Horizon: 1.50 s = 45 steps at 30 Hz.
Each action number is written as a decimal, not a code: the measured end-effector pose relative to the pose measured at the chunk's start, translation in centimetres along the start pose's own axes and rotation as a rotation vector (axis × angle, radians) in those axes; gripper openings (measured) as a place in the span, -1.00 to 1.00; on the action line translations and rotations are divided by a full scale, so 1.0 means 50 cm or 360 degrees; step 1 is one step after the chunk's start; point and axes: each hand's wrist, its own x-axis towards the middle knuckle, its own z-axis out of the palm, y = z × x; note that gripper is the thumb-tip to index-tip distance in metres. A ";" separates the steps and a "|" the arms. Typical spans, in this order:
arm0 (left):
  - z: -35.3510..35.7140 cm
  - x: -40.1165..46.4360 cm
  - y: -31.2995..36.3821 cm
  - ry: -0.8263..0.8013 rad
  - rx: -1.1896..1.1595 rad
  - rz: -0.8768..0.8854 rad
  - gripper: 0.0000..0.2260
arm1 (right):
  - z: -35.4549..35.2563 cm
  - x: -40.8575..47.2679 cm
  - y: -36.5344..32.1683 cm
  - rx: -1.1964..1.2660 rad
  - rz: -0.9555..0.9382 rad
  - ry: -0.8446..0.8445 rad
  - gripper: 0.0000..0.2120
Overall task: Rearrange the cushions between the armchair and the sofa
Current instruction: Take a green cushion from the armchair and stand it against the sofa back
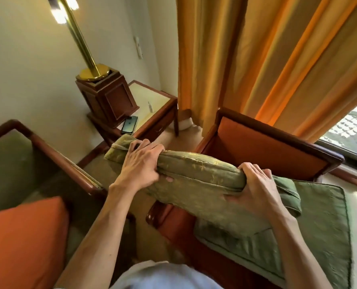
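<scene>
A green patterned cushion (200, 180) is held in the air between the two seats, seen edge-on. My left hand (141, 163) grips its upper left part and my right hand (256, 188) grips its right end. Below it, a second green cushion (311, 230) lies flat on the orange-upholstered armchair (263, 151) at the right. An orange cushion (25, 240) rests on the green-upholstered sofa (12, 163) at the left.
A wooden side table (158, 113) stands between the seats at the back, bearing a brass lamp on a wooden base (106, 97), a phone (129, 125) and a small bottle (150, 107). Orange curtains (256, 49) hang behind the armchair.
</scene>
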 end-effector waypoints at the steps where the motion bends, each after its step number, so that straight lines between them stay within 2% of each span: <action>1: -0.010 -0.025 -0.011 0.0008 -0.0019 -0.0057 -0.47 | -0.004 0.009 -0.017 -0.0018 -0.0068 -0.0018 -0.34; 5: -0.059 -0.139 -0.072 0.0059 -0.0036 -0.0333 -0.51 | -0.011 0.062 -0.122 -0.0056 -0.0338 -0.0154 -0.30; 10: -0.123 -0.308 -0.175 0.0171 0.0000 -0.0628 -0.36 | 0.035 0.091 -0.312 -0.0074 -0.0572 -0.0305 -0.31; 22: -0.210 -0.890 -0.461 0.0424 0.0151 -0.1403 -0.26 | 0.331 0.033 -0.879 0.0022 -0.1405 -0.0531 -0.36; 26: -0.217 -1.019 -0.526 0.0453 0.0147 -0.1628 -0.20 | 0.428 0.014 -1.032 0.0069 -0.1561 -0.0595 -0.36; 35: -0.222 -1.139 -0.733 0.0439 0.0193 -0.1971 -0.19 | 0.634 0.080 -1.286 0.0131 -0.1878 -0.0579 -0.31; 38: -0.184 -1.151 -0.807 0.0325 0.0079 -0.2095 -0.25 | 0.727 0.099 -1.328 -0.0004 -0.1888 -0.0698 -0.28; 41: -0.118 -1.149 -0.868 0.0050 -0.0143 -0.2265 -0.03 | 0.821 0.094 -1.338 -0.0186 -0.1898 -0.0815 -0.15; 43: -0.093 -1.144 -0.908 -0.0006 -0.0097 -0.2303 0.10 | 0.856 0.109 -1.354 -0.0232 -0.1871 -0.0778 -0.05; 45: -0.099 -1.139 -0.951 -0.0015 -0.0095 -0.2301 0.14 | 0.860 0.136 -1.380 -0.0258 -0.1830 -0.0804 0.01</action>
